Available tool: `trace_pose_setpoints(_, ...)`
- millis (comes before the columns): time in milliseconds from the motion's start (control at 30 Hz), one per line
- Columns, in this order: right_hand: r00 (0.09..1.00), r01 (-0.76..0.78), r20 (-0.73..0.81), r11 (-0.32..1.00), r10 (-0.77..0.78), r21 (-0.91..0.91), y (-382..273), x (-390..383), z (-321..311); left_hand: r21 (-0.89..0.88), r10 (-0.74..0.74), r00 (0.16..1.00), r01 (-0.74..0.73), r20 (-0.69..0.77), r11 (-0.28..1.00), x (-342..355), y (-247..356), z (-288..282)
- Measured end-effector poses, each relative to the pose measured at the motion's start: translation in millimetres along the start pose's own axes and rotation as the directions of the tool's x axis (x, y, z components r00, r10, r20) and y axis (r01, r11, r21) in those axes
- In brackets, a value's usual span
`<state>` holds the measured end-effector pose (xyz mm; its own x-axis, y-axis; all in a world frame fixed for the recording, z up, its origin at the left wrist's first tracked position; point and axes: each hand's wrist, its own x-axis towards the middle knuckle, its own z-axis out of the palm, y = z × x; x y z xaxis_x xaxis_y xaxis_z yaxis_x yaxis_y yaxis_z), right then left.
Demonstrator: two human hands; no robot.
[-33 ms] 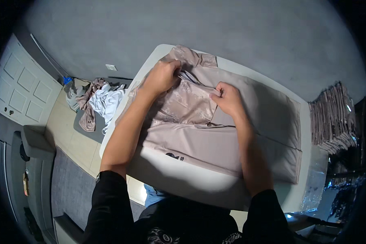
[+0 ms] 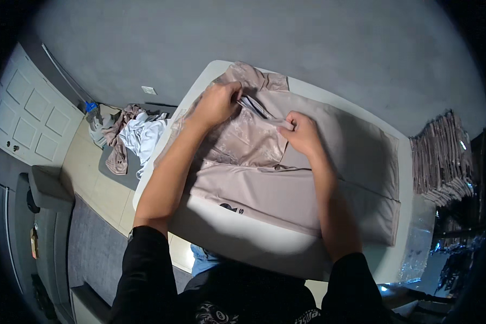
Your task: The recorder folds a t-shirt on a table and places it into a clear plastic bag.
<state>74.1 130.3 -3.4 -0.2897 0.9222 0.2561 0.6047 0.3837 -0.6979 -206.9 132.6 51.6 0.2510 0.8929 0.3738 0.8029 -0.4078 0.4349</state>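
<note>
A pinkish-beige shirt [image 2: 259, 197], partly plain and partly patterned, lies spread on a white table [image 2: 243, 237]. My left hand [image 2: 220, 102] pinches a fold of its patterned part near the far side. To the right, my right hand [image 2: 301, 131] grips the pale edge of the same cloth between thumb and fingers. Stretched between both hands is an opening [image 2: 256, 106] with a dark and whitish strip inside. A short patterned sleeve [image 2: 272, 81] lies beyond them. Dark print [image 2: 229, 207] shows on the near plain panel.
Right of the table hangs or stands a row of similar folded beige garments [image 2: 443, 156]. Clear plastic wrap [image 2: 418, 243] lies at the table's right end. White clothes [image 2: 143, 135] are heaped on a low grey surface to the left. A grey wall [image 2: 308, 43] rises behind the table.
The opening between my hands has widened, so more of its dark strip shows. Both hands keep their hold, with only slight movement.
</note>
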Motion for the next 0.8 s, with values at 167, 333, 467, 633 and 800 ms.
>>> trace_pose_setpoints(167, 0.999, -0.033, 0.022, 0.99, 0.03, 0.135, -8, -4, 14, -0.698, -0.101, 0.988, -0.007, -0.113, 0.716, 11, -34, 21)
trace_pose_setpoints(333, 0.995, -0.038, 0.093, 0.995, 0.029, 0.095, -12, -4, 4, -0.876, -0.193, 0.981, 0.061, -0.037, 0.478, 12, -40, 22)
trace_pose_setpoints(467, 0.99, -0.107, 0.107, 0.989, 0.097, 0.099, -1, -5, 0, -0.533, -0.195, 0.981, 0.158, -0.014, 0.831, 6, -34, 2)
trace_pose_setpoints(633, 0.962, -0.179, 0.23, 0.977, 0.149, 0.115, -3, 2, -9, -0.077, -0.175, 0.907, 0.22, 0.383, 0.972, -8, -50, -19)
trace_pose_setpoints(800, 0.947, -0.259, 0.272, 0.907, 0.17, 0.332, 20, 6, -2, 0.078, -0.171, 0.971, 0.16, 0.164, 0.984, -1, -32, 13)
